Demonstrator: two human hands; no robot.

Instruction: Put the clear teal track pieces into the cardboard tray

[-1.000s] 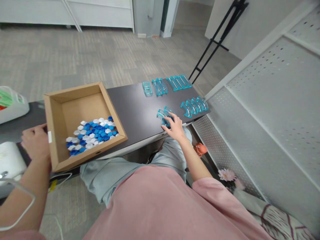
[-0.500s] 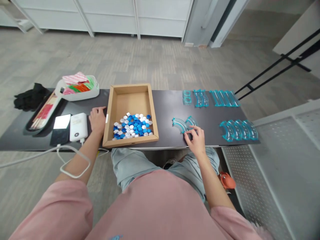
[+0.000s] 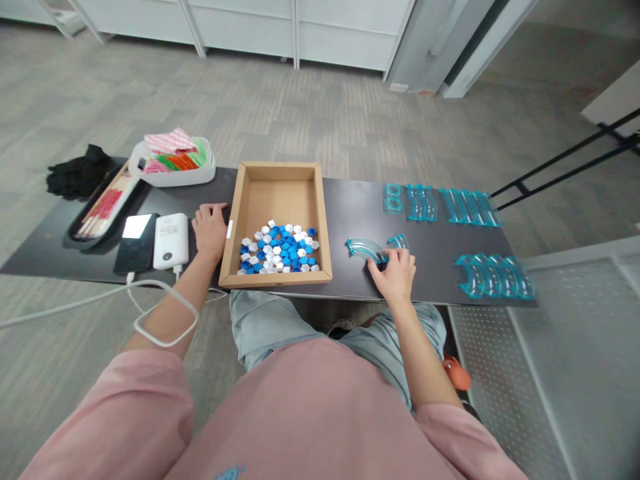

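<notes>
My right hand [image 3: 394, 275] is at the near side of the dark table, thumb and fingers closed on the right end of a clear teal curved track piece [image 3: 364, 247]. A second curved piece [image 3: 399, 241] lies just beyond my fingers, partly hidden by them. My left hand [image 3: 210, 230] rests on the table against the left side of a cardboard box [image 3: 326, 223], fingers stretched out and holding nothing. Inside the box, blue and white hexagonal pieces [image 3: 285, 250] lie loose in the near half.
To the right, teal track pieces lie in groups: square ones [image 3: 393, 199], wavy ones [image 3: 421, 203], straight ones [image 3: 471, 207] and a curved row [image 3: 495, 276]. At left are a phone [image 3: 135, 247], a cabled power bank [image 3: 171, 241], a white basket [image 3: 213, 167], a dark tray [image 3: 70, 235] and black cloth [image 3: 80, 173].
The camera view has shifted, moving the table contents rightward in the picture. My right hand and the curved track piece have moved slightly left along the table, and the piece has turned. My left hand stays put.
</notes>
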